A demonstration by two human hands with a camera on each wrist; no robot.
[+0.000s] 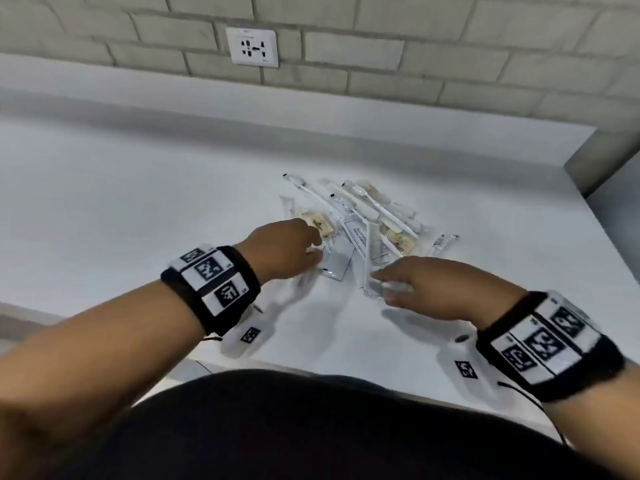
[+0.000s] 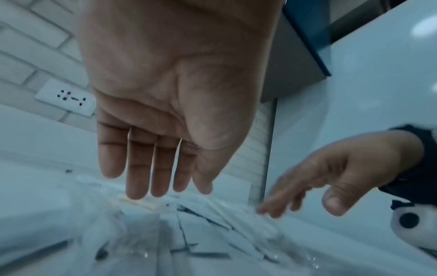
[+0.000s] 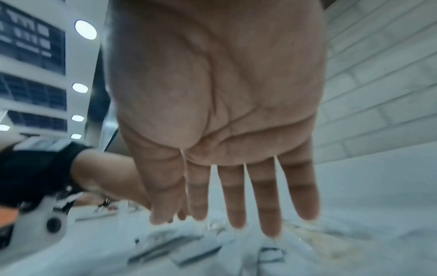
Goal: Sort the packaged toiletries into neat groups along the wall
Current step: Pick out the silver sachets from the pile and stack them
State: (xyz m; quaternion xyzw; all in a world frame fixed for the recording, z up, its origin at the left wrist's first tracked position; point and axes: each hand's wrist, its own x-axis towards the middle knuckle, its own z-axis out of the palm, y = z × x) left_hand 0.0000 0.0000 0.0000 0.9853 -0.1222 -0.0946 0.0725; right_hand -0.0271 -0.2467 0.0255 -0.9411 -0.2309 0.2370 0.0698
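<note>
Your white desk (image 1: 138, 188) meets a brick wall (image 1: 450, 46) (socket (image 1: 251, 46) above). Only your right-wrist view shows ceiling lights (image 3: 85, 29). Both hands' fingers (image 2: 139, 168) are released, straight.

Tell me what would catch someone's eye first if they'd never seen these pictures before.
Most striking is the jumbled pile of packaged toiletries on the white counter, still unsorted and well short of the brick wall. The left hand and right hand reach in from either side with fingers straight, gripping nothing. A white power socket stands out on the wall above.
</note>
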